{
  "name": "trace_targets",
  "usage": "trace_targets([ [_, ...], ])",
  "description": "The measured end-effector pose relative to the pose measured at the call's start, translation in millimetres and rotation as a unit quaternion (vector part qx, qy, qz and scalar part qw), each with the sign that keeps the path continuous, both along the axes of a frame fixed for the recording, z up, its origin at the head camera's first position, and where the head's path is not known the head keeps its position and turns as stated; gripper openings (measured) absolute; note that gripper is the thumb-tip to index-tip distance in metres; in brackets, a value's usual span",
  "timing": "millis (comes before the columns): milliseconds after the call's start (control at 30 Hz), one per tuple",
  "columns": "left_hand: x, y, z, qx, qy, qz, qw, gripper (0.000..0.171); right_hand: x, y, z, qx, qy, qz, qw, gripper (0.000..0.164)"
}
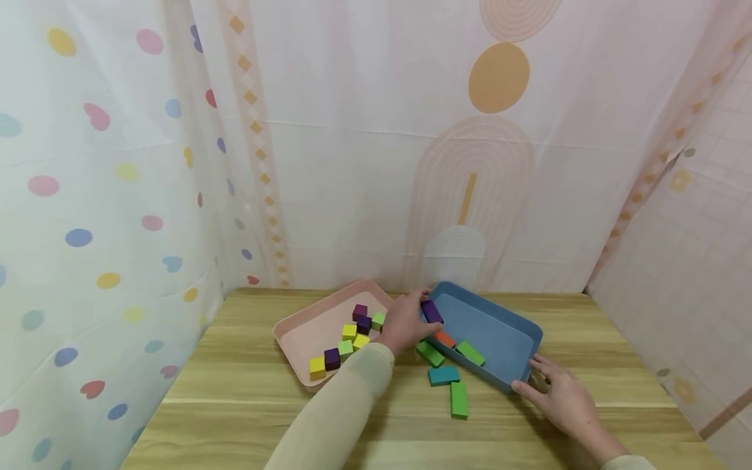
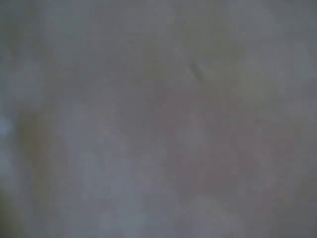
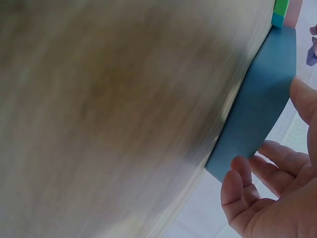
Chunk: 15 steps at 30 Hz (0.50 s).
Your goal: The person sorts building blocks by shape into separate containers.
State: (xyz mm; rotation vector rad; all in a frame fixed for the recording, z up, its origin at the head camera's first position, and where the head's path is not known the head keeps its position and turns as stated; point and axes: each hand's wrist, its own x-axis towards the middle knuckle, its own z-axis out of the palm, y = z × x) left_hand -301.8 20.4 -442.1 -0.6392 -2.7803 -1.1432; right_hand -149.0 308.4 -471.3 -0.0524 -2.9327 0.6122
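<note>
In the head view, my left hand (image 1: 405, 323) reaches over the left end of the blue tray (image 1: 499, 320), thumb and fingers at either end of a purple block (image 1: 431, 312). My right hand (image 1: 561, 395) holds the tray's near right corner. In the right wrist view its thumb is at the rim and curled fingers (image 3: 237, 186) meet the end wall. An orange block (image 1: 444, 339) and a green block (image 1: 470, 352) lie in the tray. Outside its front wall are another green block (image 1: 431, 354), a teal block (image 1: 443, 376) and a third green block (image 1: 459, 400).
A pink tray (image 1: 294, 349) stands on the left of the wooden table (image 1: 235, 405), partly behind the left arm. It holds yellow cubes (image 1: 317, 368), purple cubes (image 1: 332, 358) and light green cubes (image 1: 345, 348). A patterned curtain (image 1: 341, 163) hangs behind. The left wrist view is blurred.
</note>
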Motion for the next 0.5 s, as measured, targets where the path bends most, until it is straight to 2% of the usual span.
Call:
trace_targets([
  [233,-6.3,13.7,-15.7,0.006,0.010,0.050,0.9987,0.072,-0.2,0.0,-1.3,0.001,0.004,-0.001,1.000,0.084],
  [500,-11.5,21.9,-34.4,-0.029,0.048,0.098,0.9936,0.071,-1.4,-0.1,-2.3,-0.001,0.004,-0.001,1.000,0.086],
])
